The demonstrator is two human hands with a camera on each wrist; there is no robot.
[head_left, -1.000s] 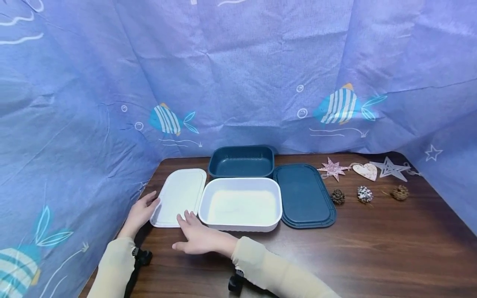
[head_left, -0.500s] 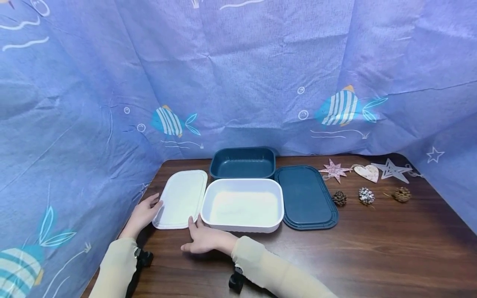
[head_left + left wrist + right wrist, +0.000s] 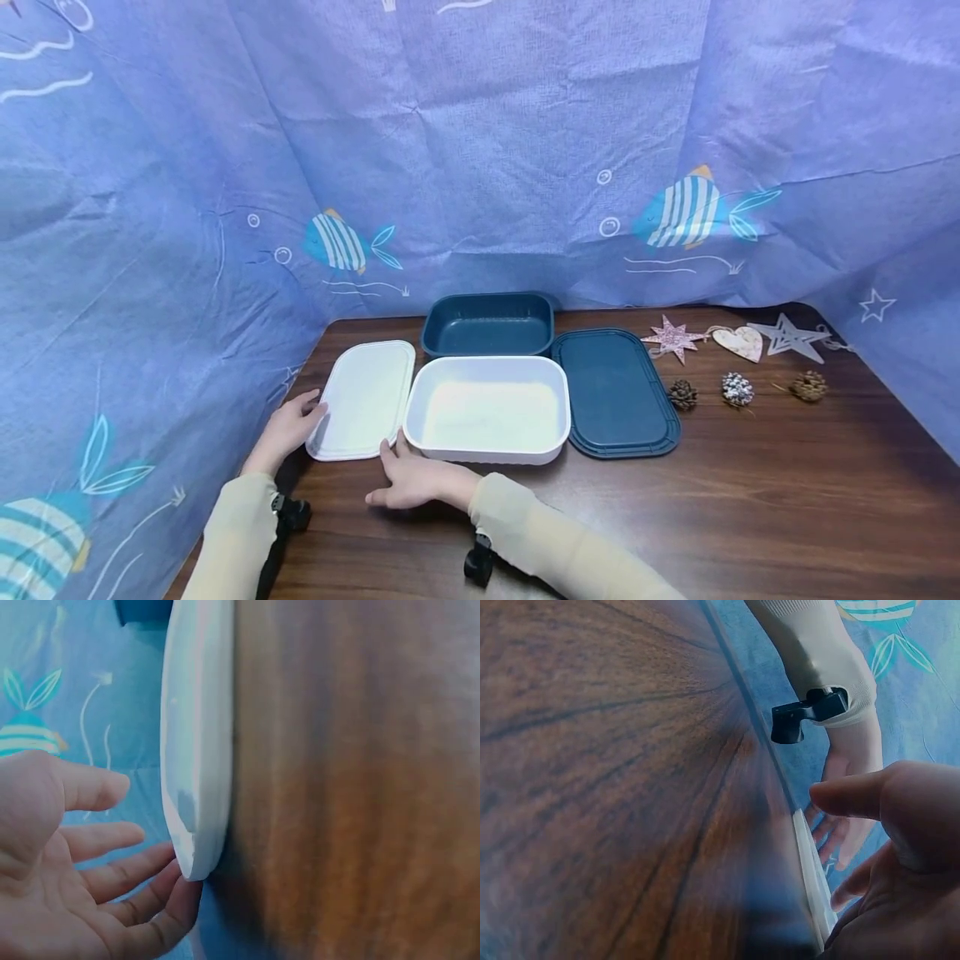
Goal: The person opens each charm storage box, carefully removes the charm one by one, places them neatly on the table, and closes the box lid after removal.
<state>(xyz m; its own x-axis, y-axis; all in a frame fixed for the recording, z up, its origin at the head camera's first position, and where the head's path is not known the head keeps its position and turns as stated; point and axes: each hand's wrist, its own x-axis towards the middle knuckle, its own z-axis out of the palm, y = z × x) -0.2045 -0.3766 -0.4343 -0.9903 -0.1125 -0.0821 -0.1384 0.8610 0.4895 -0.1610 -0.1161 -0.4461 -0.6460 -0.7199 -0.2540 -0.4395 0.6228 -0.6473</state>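
A white rectangular lid [image 3: 363,400] with rounded corners lies flat at the left of the table. At its left edge is my left hand [image 3: 288,429]; in the left wrist view, the fingertips [image 3: 180,881] touch the rim with the fingers loosely extended and the thumb apart. By the lid's near right corner, my right hand [image 3: 416,482] has its fingers stretched forward, fingertips right at the edge, and its thumb spread to the left. Directly right of the lid stands a white open box [image 3: 487,454], nothing inside it. The right wrist view shows both hands beside the lid's edge.
Behind the white box is a dark teal box [image 3: 487,337], and right of it lies a dark teal lid [image 3: 615,392]. Farther right are a pink star [image 3: 673,338], a heart ornament [image 3: 738,342], a silver star [image 3: 787,337] and several pinecones [image 3: 737,389]. A blue curtain [image 3: 487,167] hangs behind.
My right hand has shifted slightly right, its fingertips coming from over the lid's near edge to its near right corner. The left hand stays at the lid's left edge.
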